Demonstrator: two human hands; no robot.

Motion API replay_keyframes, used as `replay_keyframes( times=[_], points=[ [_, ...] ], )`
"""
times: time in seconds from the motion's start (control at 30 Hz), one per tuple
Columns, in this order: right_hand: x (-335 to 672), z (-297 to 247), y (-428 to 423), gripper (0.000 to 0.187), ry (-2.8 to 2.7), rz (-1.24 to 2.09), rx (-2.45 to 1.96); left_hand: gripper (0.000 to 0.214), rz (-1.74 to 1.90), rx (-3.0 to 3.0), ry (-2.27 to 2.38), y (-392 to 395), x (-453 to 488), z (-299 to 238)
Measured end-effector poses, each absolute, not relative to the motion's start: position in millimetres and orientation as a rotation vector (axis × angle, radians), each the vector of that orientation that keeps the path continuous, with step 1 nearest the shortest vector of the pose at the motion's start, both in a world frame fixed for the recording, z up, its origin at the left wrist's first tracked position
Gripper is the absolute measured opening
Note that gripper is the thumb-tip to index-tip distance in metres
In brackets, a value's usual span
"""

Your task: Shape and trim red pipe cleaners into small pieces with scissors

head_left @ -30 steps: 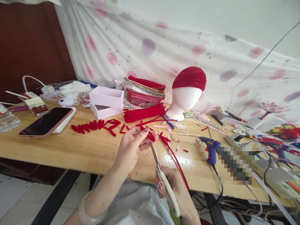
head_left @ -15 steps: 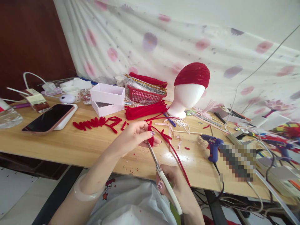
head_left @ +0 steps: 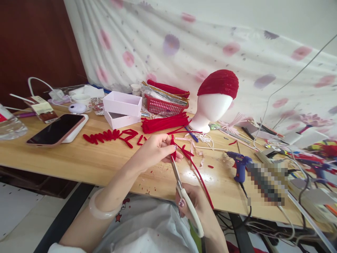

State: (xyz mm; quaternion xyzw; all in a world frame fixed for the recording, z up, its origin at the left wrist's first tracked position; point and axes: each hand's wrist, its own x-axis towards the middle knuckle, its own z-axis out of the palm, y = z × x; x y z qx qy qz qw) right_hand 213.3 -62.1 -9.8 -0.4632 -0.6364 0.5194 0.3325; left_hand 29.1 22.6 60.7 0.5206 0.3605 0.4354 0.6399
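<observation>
Between the thumb and fingers of my left hand (head_left: 162, 149) is pinched a short red pipe cleaner piece (head_left: 172, 142). My right hand (head_left: 195, 200) grips white-handled scissors (head_left: 191, 209), whose blades point up and touch the lower end of the red piece. Whether the blades are fully closed I cannot tell. Just right of the hands, a long red pipe cleaner (head_left: 198, 175) lies over the table toward its front edge. To the left, several bent red pipe cleaner pieces (head_left: 101, 136) lie in a row.
A bundle of red pipe cleaners (head_left: 165, 123) lies before a red basket (head_left: 167, 105). Behind stands a white mannequin head (head_left: 210, 109) in a red cap. Further right are a blue glue gun (head_left: 239, 165) and cables. White boxes (head_left: 122, 109) and a phone (head_left: 56, 129) sit left.
Both hands keep the same holds. The left hand, with the red piece, and the scissor tips appear slightly further right; the whole view has shifted a little too.
</observation>
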Motion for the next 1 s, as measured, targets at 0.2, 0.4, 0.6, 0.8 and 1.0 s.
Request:
replay_keyframes(
  times=[0.2, 0.4, 0.6, 0.8, 1.0],
  points=[
    [213, -12, -64, 0.056, -1.572, 1.424, -1.216, 0.011, 1.001, 1.176, 0.86, 22, 31, 66],
    [216, -16, -63, 0.054, -1.559, 1.428, -1.213, 0.018, 0.996, 1.117, 0.859, 23, 34, 71],
    [217, -17, -64, 0.051, -1.551, 1.423, -1.238, 0.02, 0.959, 1.083, 0.866, 24, 34, 71],
    [218, -17, -62, 0.049, -1.565, 1.403, -1.314, 0.021, 0.956, 1.087, 0.86, 23, 33, 71],
    [218, -14, -62, 0.054, -1.663, 1.33, -1.233, 0.021, 0.957, 1.079, 0.862, 22, 34, 70]
  ],
)
